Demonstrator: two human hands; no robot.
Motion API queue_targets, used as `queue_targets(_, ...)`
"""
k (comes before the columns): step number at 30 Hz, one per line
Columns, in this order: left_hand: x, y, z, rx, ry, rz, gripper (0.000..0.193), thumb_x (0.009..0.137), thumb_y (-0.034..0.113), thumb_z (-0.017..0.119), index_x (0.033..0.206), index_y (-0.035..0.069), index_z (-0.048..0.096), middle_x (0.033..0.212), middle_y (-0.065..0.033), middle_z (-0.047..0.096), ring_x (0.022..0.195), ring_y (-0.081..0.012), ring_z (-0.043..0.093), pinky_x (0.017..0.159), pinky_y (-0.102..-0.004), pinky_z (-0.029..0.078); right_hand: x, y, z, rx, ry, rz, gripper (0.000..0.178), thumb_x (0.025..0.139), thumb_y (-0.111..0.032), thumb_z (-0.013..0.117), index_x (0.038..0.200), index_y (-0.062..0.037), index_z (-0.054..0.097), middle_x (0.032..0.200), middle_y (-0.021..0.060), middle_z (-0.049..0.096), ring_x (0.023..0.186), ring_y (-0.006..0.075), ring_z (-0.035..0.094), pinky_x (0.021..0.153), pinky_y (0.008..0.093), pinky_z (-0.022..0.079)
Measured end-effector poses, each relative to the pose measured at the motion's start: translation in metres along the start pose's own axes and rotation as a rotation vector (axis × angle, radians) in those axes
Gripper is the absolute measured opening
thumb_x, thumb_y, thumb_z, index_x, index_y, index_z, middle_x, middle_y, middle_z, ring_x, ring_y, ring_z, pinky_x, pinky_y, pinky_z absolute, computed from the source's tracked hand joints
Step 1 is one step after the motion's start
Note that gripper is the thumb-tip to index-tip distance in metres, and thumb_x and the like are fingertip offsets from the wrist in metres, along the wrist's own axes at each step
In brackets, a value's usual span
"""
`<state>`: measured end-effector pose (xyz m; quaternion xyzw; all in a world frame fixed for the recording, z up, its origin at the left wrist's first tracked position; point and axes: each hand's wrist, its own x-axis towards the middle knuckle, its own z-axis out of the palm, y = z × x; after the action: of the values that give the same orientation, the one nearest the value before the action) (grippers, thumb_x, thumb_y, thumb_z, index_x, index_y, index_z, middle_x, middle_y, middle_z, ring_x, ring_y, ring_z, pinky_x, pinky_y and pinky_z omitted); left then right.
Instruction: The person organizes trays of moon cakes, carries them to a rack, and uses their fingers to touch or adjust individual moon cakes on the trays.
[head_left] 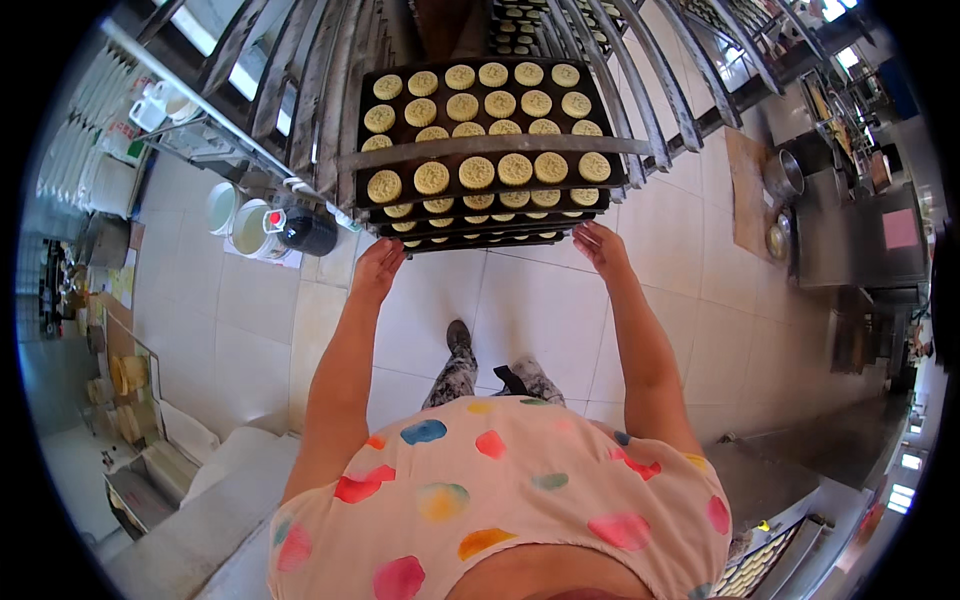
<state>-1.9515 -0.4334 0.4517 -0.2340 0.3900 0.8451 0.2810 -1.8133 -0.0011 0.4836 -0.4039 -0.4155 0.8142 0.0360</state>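
Tray (480,232) of round pale biscuits lies straight ahead of me, in the rack (300,90), one of the lower shelves of the visible stack; its long axis runs left to right across my front, so both hands meet its near edge square on; my left hand (378,262) is at the near left corner, my right hand (600,245) at the near right corner; hands well apart, fingers extended toward the tray edge; whether they are closed on the rim I cannot tell; neither hand is clearly nearer. Tray: dark, flat, rectangular, filled with neat rows of biscuits with ridged tops; further like trays sit above it, the top one crossed by a grey metal rack bar (490,150). Beside the rack, on the tiled floor (540,310) to my left: white buckets (235,215) and a dark jug (305,230).
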Motion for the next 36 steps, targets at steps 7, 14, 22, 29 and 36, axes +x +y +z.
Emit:
queue_targets(7, 0.070, 0.008, 0.025, -0.229, -0.117, 0.036, 0.031, 0.081, 0.003, 0.062, 0.110, 0.001, 0.051, 0.108, -0.0125, 0.057, 0.105, -0.0294, 0.054, 0.099, -0.0418, 0.042, 0.076, -0.020, 0.036, 0.195, -0.018, 0.012, 0.021, 0.081, -0.009, 0.059, 0.098, 0.0018, 0.053, 0.099, 0.0158, 0.060, 0.095, 0.0275, 0.059, 0.083, 0.0370, 0.052)
queue_targets(14, 0.093, 0.007, 0.038, -0.224, 0.068, 0.072, 0.014, 0.081, -0.001, 0.058, 0.094, -0.002, 0.053, 0.101, -0.0148, 0.058, 0.102, -0.0302, 0.056, 0.093, -0.0443, 0.048, 0.115, -0.011, 0.027, 0.231, 0.028, -0.024, 0.006, 0.078, -0.002, 0.058, 0.084, -0.0023, 0.056, 0.086, 0.0077, 0.059, 0.086, 0.0221, 0.057, 0.085, 0.0373, 0.051)
queue_targets(22, -0.010, -0.031, 0.004, -0.195, 0.197, 0.006, 0.025, 0.077, -0.001, 0.057, 0.101, 0.003, 0.053, 0.101, -0.0098, 0.058, 0.096, -0.0260, 0.056, 0.095, -0.0479, 0.046, 0.014, 0.021, -0.031, 0.199, -0.047, 0.081, 0.007, 0.081, -0.009, 0.059, 0.086, -0.0042, 0.059, 0.088, 0.0071, 0.062, 0.082, 0.0194, 0.059, 0.084, 0.0380, 0.051)
queue_targets(29, -0.071, 0.015, -0.024, 0.082, 0.158, -0.037, 0.066, 0.090, 0.056, 0.038, 0.129, 0.003, 0.043, 0.124, -0.0110, 0.054, 0.113, -0.0233, 0.052, 0.096, -0.0376, 0.043, -0.031, -0.025, -0.073, 0.238, 0.048, 0.135, 0.044, 0.089, -0.042, 0.050, 0.119, -0.0091, 0.053, 0.112, 0.0053, 0.061, 0.098, 0.0206, 0.060, 0.083, 0.0338, 0.049)
queue_targets(36, -0.006, 0.041, -0.005, 0.503, 0.295, -0.034, 0.081, 0.084, 0.065, 0.042, 0.125, -0.004, 0.046, 0.124, -0.0134, 0.054, 0.111, -0.0231, 0.053, 0.095, -0.0327, 0.040, 0.052, -0.066, -0.078, -0.294, -0.045, 0.070, 0.066, 0.090, -0.054, 0.042, 0.124, 0.0017, 0.048, 0.113, 0.0124, 0.059, 0.102, 0.0206, 0.057, 0.090, 0.0339, 0.044)
